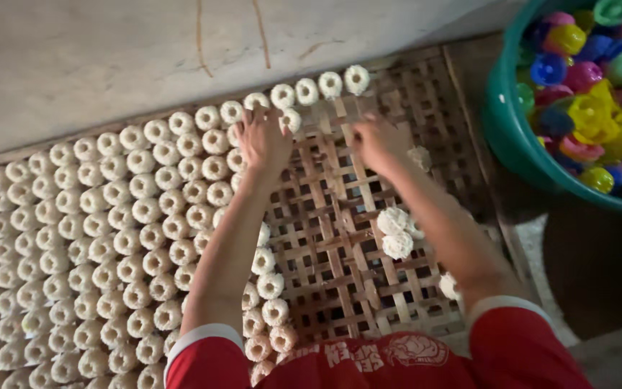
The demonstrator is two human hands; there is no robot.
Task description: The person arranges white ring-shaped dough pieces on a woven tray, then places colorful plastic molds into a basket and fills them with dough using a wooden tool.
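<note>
Left hand (263, 137) spread open, fingertips on pale bumpy rings (142, 216); right hand (374, 140) blurred, grip unclear, over woven bamboo tray (340, 259)

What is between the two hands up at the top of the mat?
In the head view, only bare woven bamboo mat lies between the left hand and the right hand; no white rings sit there.

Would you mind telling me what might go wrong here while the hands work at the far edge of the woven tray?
The left hand rests among the packed white rings; its forearm lies over finished rows and may crush or shift some. The right hand reaches past loose rings on the bare woven tray, so a sleeve or arm could knock them.
</note>
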